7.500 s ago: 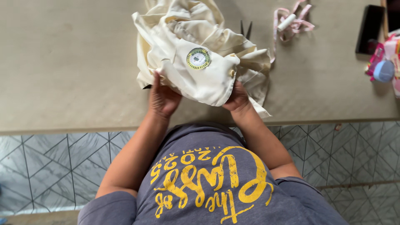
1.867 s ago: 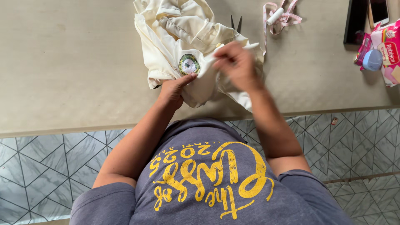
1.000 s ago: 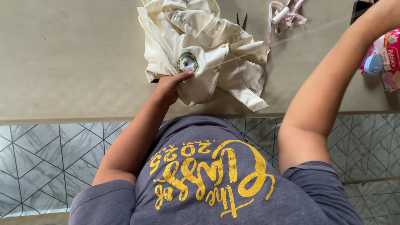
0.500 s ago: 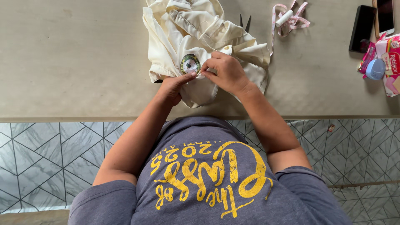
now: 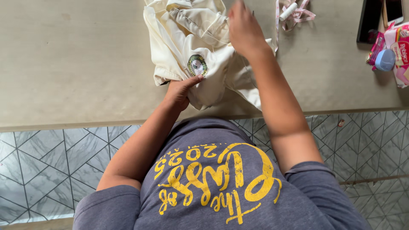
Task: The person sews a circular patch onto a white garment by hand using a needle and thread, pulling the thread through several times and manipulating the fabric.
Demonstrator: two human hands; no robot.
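1. The right hand point(image 5: 243, 27) now sits higher over the cream shirt point(image 5: 200, 47), away from the round badge point(image 5: 197, 65) it touched half a second ago.
2. A thin thread point(image 5: 213, 39) now stretches from badge to raised hand.

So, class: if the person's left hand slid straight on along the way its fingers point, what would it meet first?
The left hand points up the table, fingertips on the cream cotton garment. Straight ahead, it would probably first meet the round embroidered badge sewn on that cloth.

Even daylight, soft shadows — sharp focus
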